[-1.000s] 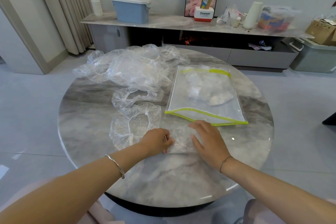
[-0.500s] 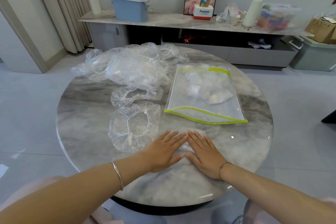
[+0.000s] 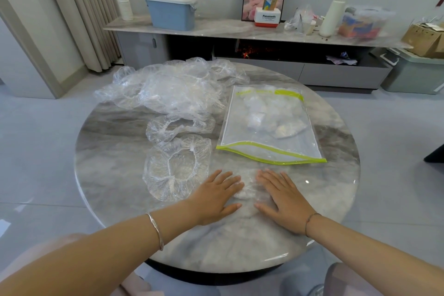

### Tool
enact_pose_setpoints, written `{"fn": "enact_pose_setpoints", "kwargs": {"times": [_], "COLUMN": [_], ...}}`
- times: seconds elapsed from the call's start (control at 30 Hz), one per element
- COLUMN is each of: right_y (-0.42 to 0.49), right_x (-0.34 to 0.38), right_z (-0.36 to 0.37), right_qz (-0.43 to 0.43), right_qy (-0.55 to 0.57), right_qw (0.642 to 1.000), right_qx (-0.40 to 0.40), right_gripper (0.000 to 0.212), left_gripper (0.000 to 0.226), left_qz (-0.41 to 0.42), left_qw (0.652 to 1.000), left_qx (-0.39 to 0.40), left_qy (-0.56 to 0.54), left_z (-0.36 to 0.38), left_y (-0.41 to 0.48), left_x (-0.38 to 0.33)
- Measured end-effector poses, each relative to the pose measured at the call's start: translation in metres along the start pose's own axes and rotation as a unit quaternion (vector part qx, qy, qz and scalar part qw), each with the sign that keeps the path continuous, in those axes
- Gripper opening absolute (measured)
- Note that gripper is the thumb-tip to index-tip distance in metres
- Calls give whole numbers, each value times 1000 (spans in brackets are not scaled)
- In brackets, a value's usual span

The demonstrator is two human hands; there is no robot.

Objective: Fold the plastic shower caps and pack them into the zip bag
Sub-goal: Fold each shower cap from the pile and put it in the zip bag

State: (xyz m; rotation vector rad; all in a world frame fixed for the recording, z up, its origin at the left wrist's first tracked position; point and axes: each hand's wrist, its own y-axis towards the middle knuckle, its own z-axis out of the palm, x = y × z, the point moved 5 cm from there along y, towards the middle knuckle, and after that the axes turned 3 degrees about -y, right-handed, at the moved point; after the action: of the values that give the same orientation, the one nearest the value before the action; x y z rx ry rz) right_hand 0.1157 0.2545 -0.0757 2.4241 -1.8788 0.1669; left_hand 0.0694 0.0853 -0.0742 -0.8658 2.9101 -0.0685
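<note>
both hands lie flat, palms down, fingers extended and only slightly spread, gripping nothing. the left hand (image 3: 217,196) and the right hand (image 3: 284,197) rest side by side near the near edge of the round marble table (image 3: 115,175), their fingertips pointing toward the far side. between them, and partly under the inner fingers of each, lies a small folded shower cap (image 3: 247,187), a flattened clear wad pressed against the tabletop; its crinkled plastic shows in the gap between the two index fingers and runs under the left fingertips. how much of it the palms cover cannot be told.

just to the left of the left hand, touching or nearly touching its outer edge, an open shower cap (image 3: 176,168) lies spread out with its elastic ring facing up. farther away, a second loose cap (image 3: 177,127) sits crumpled, and beyond that a large heap of unfolded caps (image 3: 168,89) fills the far left part of the table.

on the far side of the right hand, apart from its fingertips, lies the zip bag (image 3: 271,127), clear with a yellow-green border along its near edge and a zip strip at its far end. several folded caps (image 3: 271,115) are bunched inside toward the far half.

a thin bangle (image 3: 155,230) circles the left wrist and a thin cord bracelet (image 3: 310,222) the right.
</note>
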Motion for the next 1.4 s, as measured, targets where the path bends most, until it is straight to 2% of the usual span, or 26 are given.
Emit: {"fn": "enact_pose_setpoints", "kwargs": {"times": [0.07,0.13,0.23,0.33,0.5,0.57,0.63,0.73,0.87,0.93,1.0,1.07,1.13,1.27,1.4], "right_y": [-1,-1,2,8,17,21,26,29,31,33,35,36,37,38,36], "right_x": [12,17,15,11,3,-2,-7,-16,-21,-23,-24,-25,-25,-29,-36], "right_z": [-6,-9,-11,-11,-7,-9,-10,-8,-2,1,2,3,4,5,3], "right_qz": [-56,-74,-51,-44,-14,16,56,114,159,181,196,207,217,248,289], "right_qy": [2,10,40,32,19,40,88,197,277,306,316,315,310,316,340], "right_qw": [997,994,996,997,997,995,991,972,947,934,927,925,925,916,895], "right_qx": [-53,-78,-60,-59,-76,-85,-84,-63,-45,-42,-41,-39,-33,-21,-17], "right_gripper": [63,47,44,43,46,33,19,43,42,32,23,23,25,27,29], "left_gripper": [60,53,37,27,16,27,29,29,24,29,42,54,68,90,92], "left_qz": [7,21,33,26,-6,-49,-88,-144,-197,-173,-83,25,75,38,31], "left_qw": [998,996,992,987,993,991,980,959,942,957,975,988,994,999,999], "left_qx": [-16,-25,-75,-89,-116,-113,-141,-143,-131,-147,-176,-145,-80,31,44], "left_qy": [54,82,101,130,20,-51,-110,-197,-239,-182,-107,-52,-3,5,-10], "left_z": [-1,0,-8,-12,-17,-18,-23,-23,-23,-27,-30,-24,-12,3,6], "left_y": [0,1,3,8,9,11,10,7,4,5,7,8,7,1,2], "left_x": [1,3,4,5,15,23,28,33,35,31,22,11,0,-4,-3]}}
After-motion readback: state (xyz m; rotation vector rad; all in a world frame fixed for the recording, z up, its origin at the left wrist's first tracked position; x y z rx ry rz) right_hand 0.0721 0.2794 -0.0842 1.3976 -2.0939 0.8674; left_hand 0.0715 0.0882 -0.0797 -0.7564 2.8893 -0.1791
